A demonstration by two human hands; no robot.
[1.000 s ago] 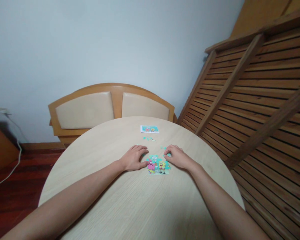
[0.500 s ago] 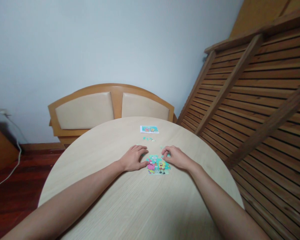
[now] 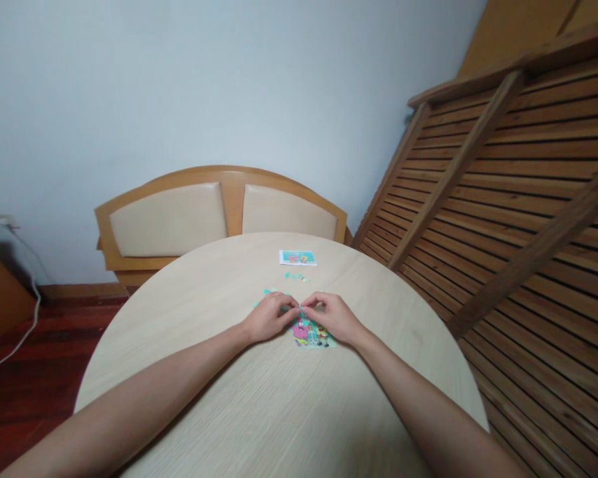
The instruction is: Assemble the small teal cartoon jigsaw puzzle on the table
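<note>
A partly assembled cartoon jigsaw puzzle (image 3: 301,334), with a pink figure and a yellow one, lies flat on the round table. My left hand (image 3: 272,316) and my right hand (image 3: 335,317) meet fingertip to fingertip over its far edge. Both are closed in a pinch around a small teal puzzle piece (image 3: 300,307), mostly covered by the fingers. My right hand hides the puzzle's upper right part. Loose teal puzzle pieces (image 3: 269,291) lie just beyond my left hand, partly hidden by it.
Farther back on the pale round table (image 3: 219,285) lie several more loose pieces (image 3: 294,276). Behind them is a printed picture card (image 3: 298,257). A wooden headboard (image 3: 234,199) stands against the wall, and a slatted wooden frame (image 3: 478,192) leans at the right.
My right hand has moved left across the puzzle to meet my left hand. The left fingers have closed from a spread pose into a pinch.
</note>
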